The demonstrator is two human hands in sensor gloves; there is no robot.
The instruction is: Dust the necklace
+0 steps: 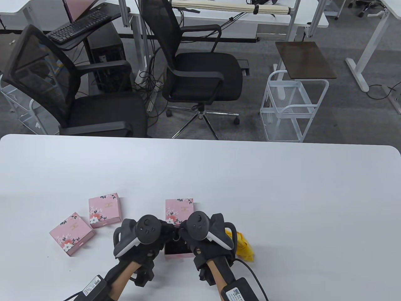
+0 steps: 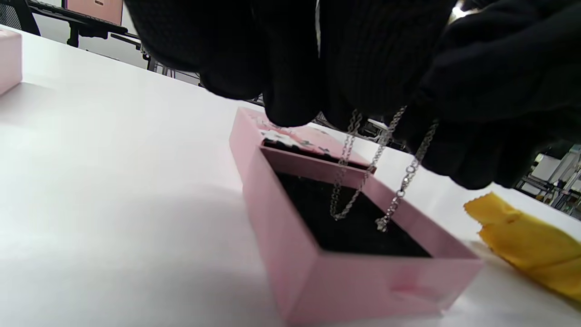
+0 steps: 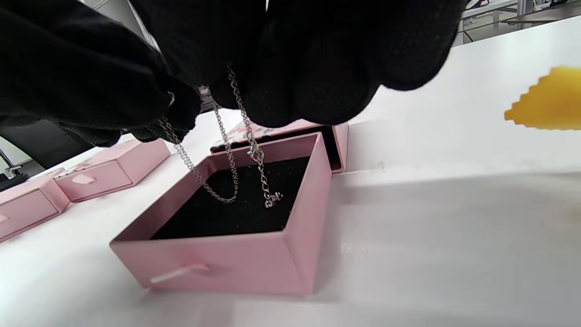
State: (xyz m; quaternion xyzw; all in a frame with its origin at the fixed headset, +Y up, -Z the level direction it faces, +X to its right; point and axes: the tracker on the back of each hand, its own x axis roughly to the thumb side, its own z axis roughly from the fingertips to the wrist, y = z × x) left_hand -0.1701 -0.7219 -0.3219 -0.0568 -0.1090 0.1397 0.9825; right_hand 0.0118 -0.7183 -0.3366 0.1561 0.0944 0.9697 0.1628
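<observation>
A thin silver necklace point(image 2: 379, 156) hangs from both gloved hands over an open pink drawer box point(image 2: 317, 254) with a black lining. It also shows in the right wrist view point(image 3: 236, 136), its loose end dangling just above the lining of the box point(image 3: 254, 263). My left hand point(image 1: 147, 235) and right hand point(image 1: 200, 232) are close together above the box point(image 1: 177, 250), each pinching the chain. A yellow cloth point(image 1: 242, 246) lies on the table just right of my right hand; it also shows in the left wrist view point(image 2: 526, 240).
The box's flowered pink sleeve point(image 1: 179, 210) lies just behind the hands. Two more closed pink boxes point(image 1: 104, 209) point(image 1: 71, 233) lie to the left. The white table point(image 1: 282, 194) stretches far and right. Office chairs stand beyond its far edge.
</observation>
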